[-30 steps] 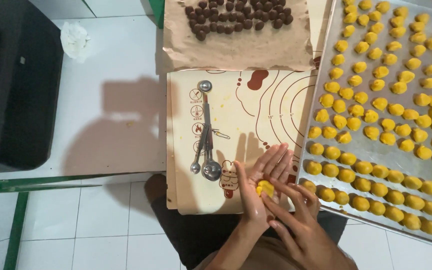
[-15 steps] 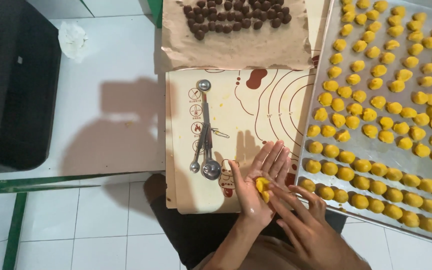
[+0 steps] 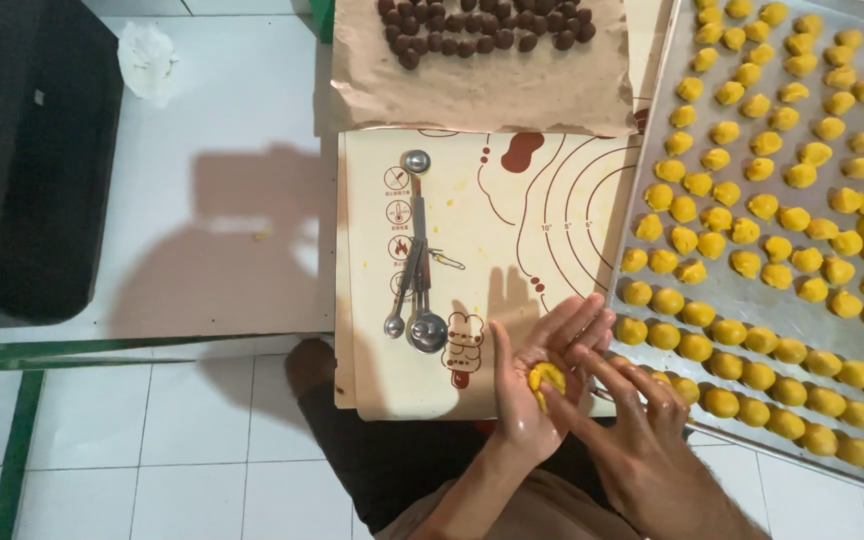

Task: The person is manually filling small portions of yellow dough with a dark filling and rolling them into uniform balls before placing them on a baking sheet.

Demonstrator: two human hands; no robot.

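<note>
- Dough piece (image 3: 545,378), yellow and small, sits in my upturned left palm at the lower centre of the frame, cupped so it cannot roll away.
- My left hand (image 3: 537,375) lies flat and open under it, fingers spread toward the tray.
- My right hand (image 3: 642,425) comes in from the lower right, its fingertips pressing down on the dough rather than closing around it, which looks like shaping.
- Just right of both hands, the metal baking tray (image 3: 752,300) carries rows of finished yellow balls (image 3: 742,265), set apart from one another, within easy reach.
- Under my hands lies the cream baking mat (image 3: 492,240) with printed circles, serving as the work surface.
- Left of centre on the mat rest the metal measuring spoons (image 3: 414,270), laid aside.
- At the top, brown paper (image 3: 482,90) holds a cluster of dark balls (image 3: 482,25).
- Upper left: a crumpled white tissue (image 3: 147,60) on the white table (image 3: 222,120).
</note>
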